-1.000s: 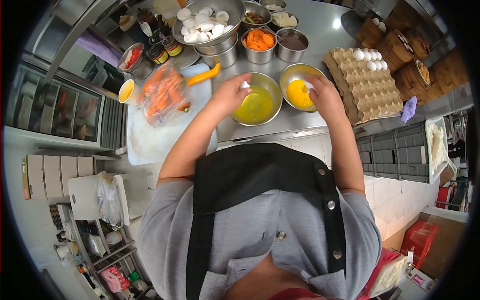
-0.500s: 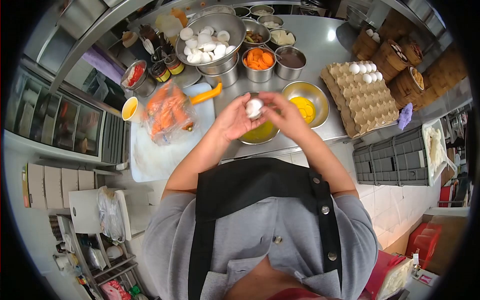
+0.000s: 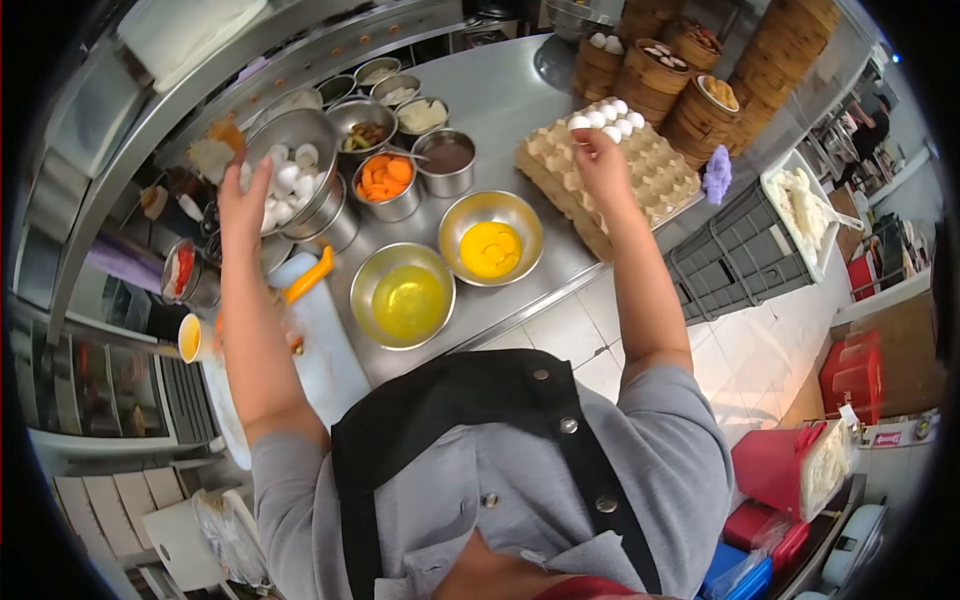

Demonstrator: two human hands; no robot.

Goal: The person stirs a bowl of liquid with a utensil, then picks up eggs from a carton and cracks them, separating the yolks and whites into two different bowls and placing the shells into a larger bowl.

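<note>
At the left, my left hand (image 3: 243, 195) is open, its fingers spread over the rim of a metal bowl (image 3: 322, 140) heaped with white eggshells (image 3: 290, 180). My right hand (image 3: 600, 168) is over the cardboard egg tray (image 3: 650, 190), fingers bent and apart, just beside the white eggs (image 3: 597, 119) at its far edge. Whether a fingertip touches an egg is hard to see. Between my arms stand two steel bowls: one bowl (image 3: 362, 325) contains clear yellowish egg white (image 3: 408, 302), the other bowl (image 3: 530, 215) holds egg yolks (image 3: 490, 249).
Behind the bowls are pots of sliced carrot (image 3: 385, 178) and brown sauce (image 3: 447, 158). An orange-handled tool (image 3: 309, 276) lies on the white cutting board (image 3: 335, 350) at left. Bamboo steamers (image 3: 650, 85) stand at the back right, a grey crate (image 3: 740, 250) beside the counter.
My hands have parted from over the egg-white bowl, where they held a white egg or shell. The left went to the shell bowl, the right to the egg tray. The view has turned right.
</note>
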